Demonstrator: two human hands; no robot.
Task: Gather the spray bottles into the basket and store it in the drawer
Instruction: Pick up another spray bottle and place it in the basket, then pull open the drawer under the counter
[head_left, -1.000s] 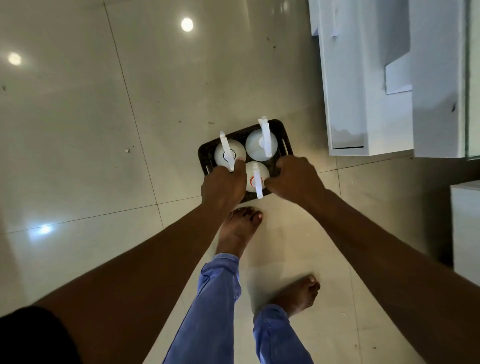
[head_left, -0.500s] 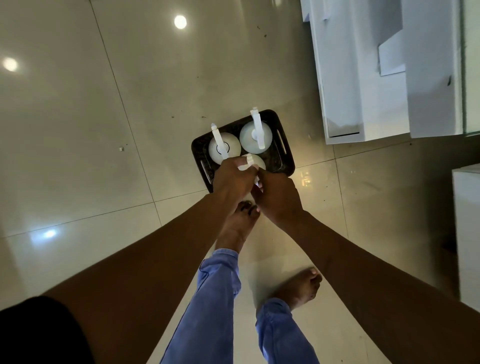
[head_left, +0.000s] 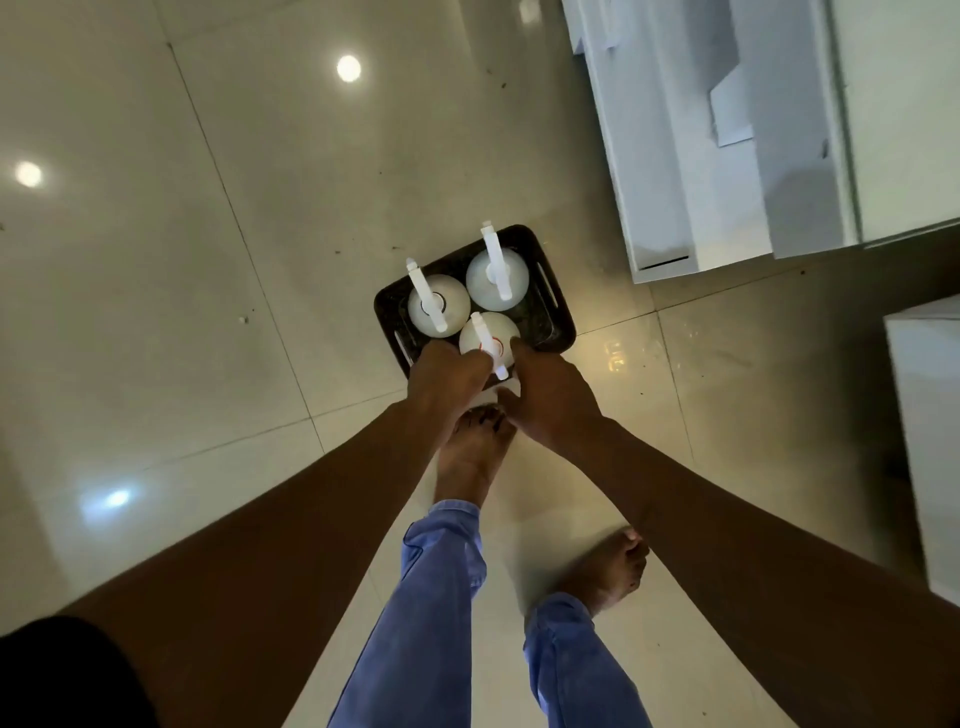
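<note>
Glossy tiled floor (head_left: 208, 260): both hands, left (head_left: 449, 376) and right (head_left: 550, 400), fingers curled on the basket (head_left: 545, 260) near edge, three bottles (head_left: 439, 306) beyond fingertips; likely top-heavy, rigid; side slots offer better hold.

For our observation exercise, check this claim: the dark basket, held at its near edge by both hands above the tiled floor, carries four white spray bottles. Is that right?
Not quite: the count is wrong. The head view shows three white spray bottles, not four, in the dark basket. The rest stands: the left hand and the right hand hold its near edge above the tiled floor.
</note>
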